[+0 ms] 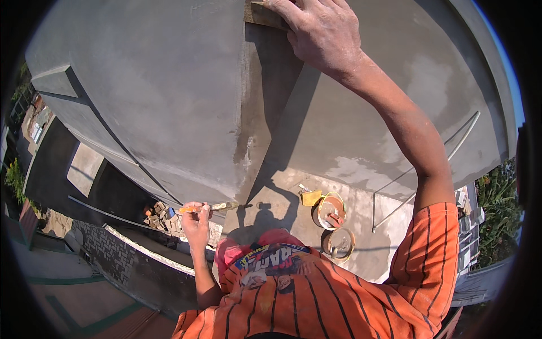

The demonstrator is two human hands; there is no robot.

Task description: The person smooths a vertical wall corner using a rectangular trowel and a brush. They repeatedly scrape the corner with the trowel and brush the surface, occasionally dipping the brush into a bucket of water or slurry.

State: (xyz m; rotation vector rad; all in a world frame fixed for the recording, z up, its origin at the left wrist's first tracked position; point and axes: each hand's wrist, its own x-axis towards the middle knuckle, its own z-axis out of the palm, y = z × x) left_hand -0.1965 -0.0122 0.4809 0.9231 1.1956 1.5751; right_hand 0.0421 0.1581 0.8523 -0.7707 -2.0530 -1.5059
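A freshly plastered grey wall (169, 101) rose at a corner in bright sun. The right hand (322, 31) pressed a wooden float (261, 14) flat against it, fingers clamped over the top, seemingly to smooth the plaster. The left hand (196, 220) gripped a brush (212, 207), bristles at the corner edge, above two buckets (332, 212).

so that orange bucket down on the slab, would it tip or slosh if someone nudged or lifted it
The upper bucket looks squat and wide-mouthed on a flat slab, so a nudge would probably slide it rather than tip it. Something sits inside, so it may feel heavier than it looks. Its wire handle, if that thin rim loop is one, would likely let it swing when lifted.
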